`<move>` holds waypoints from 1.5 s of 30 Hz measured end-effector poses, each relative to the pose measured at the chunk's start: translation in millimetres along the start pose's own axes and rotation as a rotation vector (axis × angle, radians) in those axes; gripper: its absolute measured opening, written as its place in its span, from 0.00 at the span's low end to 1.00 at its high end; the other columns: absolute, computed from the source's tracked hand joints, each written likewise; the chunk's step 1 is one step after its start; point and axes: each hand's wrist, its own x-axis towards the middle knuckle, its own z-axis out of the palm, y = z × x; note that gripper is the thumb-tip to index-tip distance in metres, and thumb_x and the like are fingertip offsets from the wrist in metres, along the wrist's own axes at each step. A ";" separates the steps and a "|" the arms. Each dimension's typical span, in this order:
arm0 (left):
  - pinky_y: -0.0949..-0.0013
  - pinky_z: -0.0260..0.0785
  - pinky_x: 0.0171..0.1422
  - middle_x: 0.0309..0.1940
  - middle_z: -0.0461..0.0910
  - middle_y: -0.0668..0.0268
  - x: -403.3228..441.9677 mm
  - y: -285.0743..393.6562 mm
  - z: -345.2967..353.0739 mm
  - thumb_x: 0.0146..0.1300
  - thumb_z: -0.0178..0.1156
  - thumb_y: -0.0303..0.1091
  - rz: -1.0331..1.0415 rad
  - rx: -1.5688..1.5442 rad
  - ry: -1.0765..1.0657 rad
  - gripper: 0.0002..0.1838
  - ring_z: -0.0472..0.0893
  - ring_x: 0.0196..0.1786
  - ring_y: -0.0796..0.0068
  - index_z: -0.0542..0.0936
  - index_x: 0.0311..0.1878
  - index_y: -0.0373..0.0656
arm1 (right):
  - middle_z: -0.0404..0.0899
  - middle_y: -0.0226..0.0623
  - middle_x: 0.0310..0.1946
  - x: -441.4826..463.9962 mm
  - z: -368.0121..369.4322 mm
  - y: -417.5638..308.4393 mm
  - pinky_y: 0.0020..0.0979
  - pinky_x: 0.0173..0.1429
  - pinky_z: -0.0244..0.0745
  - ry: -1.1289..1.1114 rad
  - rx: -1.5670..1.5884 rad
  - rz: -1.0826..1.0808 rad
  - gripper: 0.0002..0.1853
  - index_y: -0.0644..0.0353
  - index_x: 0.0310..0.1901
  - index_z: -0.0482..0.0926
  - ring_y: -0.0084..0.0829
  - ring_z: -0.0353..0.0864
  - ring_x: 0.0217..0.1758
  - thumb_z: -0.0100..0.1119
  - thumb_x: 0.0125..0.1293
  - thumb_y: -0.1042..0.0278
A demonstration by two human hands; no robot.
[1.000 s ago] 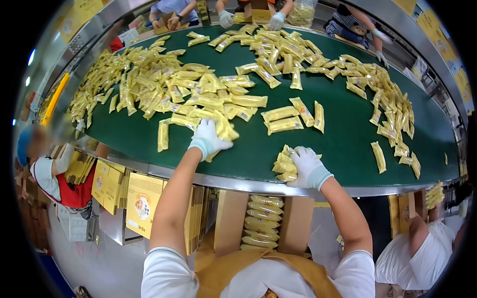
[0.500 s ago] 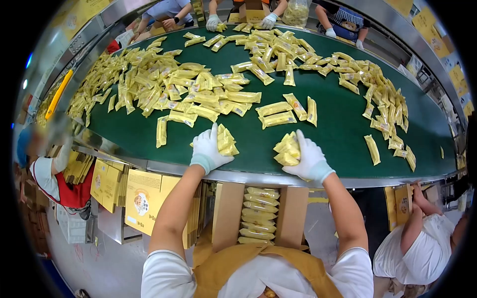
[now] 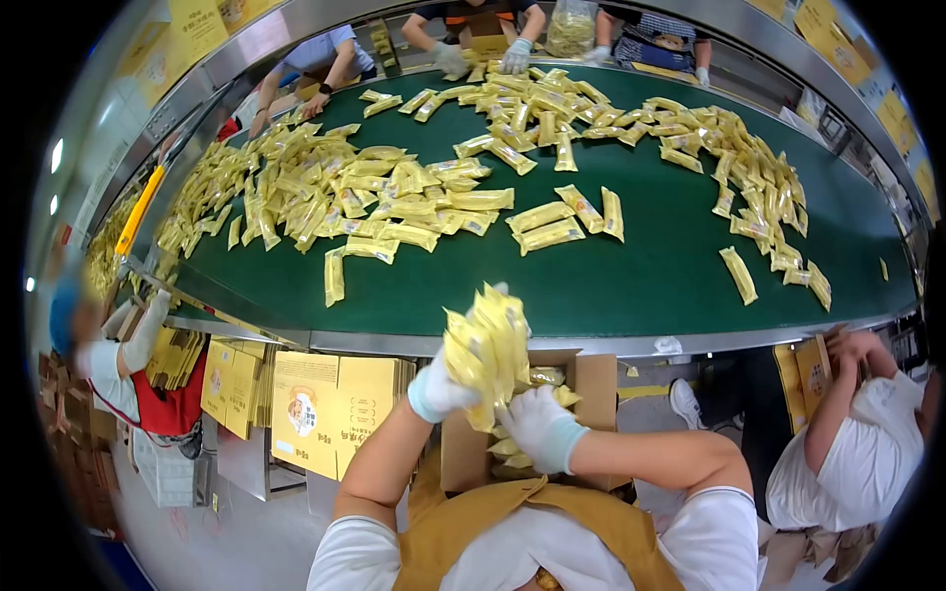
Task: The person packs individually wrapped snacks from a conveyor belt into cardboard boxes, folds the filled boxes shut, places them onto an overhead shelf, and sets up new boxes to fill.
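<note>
My left hand (image 3: 440, 390), in a white glove, grips a standing bunch of yellow snack packets (image 3: 488, 345) over the near edge of the belt and the carton. My right hand (image 3: 542, 429), also gloved, is lower, at the mouth of the open brown carton (image 3: 597, 390). Its fingers curl against yellow packets, a few of which show just beyond the knuckles; the fingertips are partly hidden. More packets lie inside the carton, mostly covered by my hands.
Many loose packets (image 3: 394, 187) lie on the green belt (image 3: 641, 286), piled at left and along the far side. Flat yellow cartons (image 3: 325, 409) stand left of me. A person in a white shirt (image 3: 852, 458) is at right; others work across the belt and at left.
Both hands have left the belt with their packets and come back toward me. The left bunch is now raised upright; the right hand has dropped to the carton. The view has shifted slightly.
</note>
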 end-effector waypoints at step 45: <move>0.62 0.71 0.68 0.59 0.82 0.50 39.2 87.1 -75.6 0.70 0.62 0.46 -0.489 0.819 -0.145 0.26 0.81 0.63 0.61 0.79 0.63 0.36 | 0.88 0.42 0.46 -56.8 15.9 179.6 0.32 0.55 0.80 0.611 1.394 0.226 0.23 0.65 0.61 0.80 0.30 0.86 0.46 0.63 0.70 0.60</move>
